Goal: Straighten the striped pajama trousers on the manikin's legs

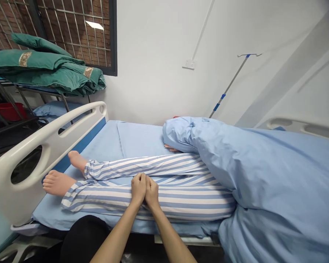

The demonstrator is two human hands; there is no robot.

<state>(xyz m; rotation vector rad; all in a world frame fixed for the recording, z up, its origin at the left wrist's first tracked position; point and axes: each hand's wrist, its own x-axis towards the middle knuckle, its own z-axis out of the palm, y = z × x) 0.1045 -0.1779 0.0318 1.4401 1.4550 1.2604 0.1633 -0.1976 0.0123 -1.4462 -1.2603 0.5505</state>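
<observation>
Left hand (138,189) and right hand (152,193) curled closed, side by side, holding nothing, on blue-striped cotton trousers (186,202)

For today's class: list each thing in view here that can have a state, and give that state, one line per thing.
Left hand, curled, pressed against the right hand on a trouser leg.
Right hand, curled, on the same leg.
Striped pyjama trousers, worn on outstretched legs, feet bare.
Blue quilt, bunched over the body above the legs.
White bed end panel, upright.
IV pole, raised, nothing hanging.
Green quilts, folded and stacked on a rack.

Left hand (138,189), right hand (152,193) bare; forearms (115,237) bare (black trouser knee (83,237) below, probably).
</observation>
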